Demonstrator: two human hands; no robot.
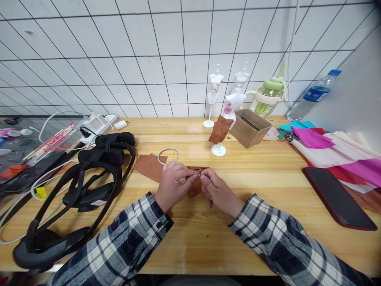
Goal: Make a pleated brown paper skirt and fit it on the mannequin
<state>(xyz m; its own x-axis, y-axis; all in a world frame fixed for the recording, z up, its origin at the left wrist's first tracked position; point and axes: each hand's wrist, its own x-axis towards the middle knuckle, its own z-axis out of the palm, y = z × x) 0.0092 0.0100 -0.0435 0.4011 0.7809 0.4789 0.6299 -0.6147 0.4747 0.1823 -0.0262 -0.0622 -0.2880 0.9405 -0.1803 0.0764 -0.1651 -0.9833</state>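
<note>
The forearms are extended from the lower corners, and the hands are drawn together over the middle of the surface (202, 242). The left hand (175, 183) is turned palm down, its wrist bent slightly, with thumb and forefinger stretched toward the right. The right hand (219, 190) is tilted thumb side up, its other fingers curled under. By the fingers of both hands a small metal piece (199, 173) is pinched, the two tips of each being pressed together; its exact form is hidden by the grip. Between the hands, just under the piece, a brown cloth (195, 188) is seen, partly covered by them. Left of it a second brown piece of cloth (148, 167) is laid flat, its edge overlapped by a metal ring (158, 155). Both wrists are covered by checked sleeves (125, 234).

On the plastic bottle (314, 95) at the back right a blue label with white marks is carried, too small to be read. Red lettering is printed on the long packet (56, 139) at the left, likewise illegible. The phone (337, 196) is placed on the right, its screen dark.
</note>
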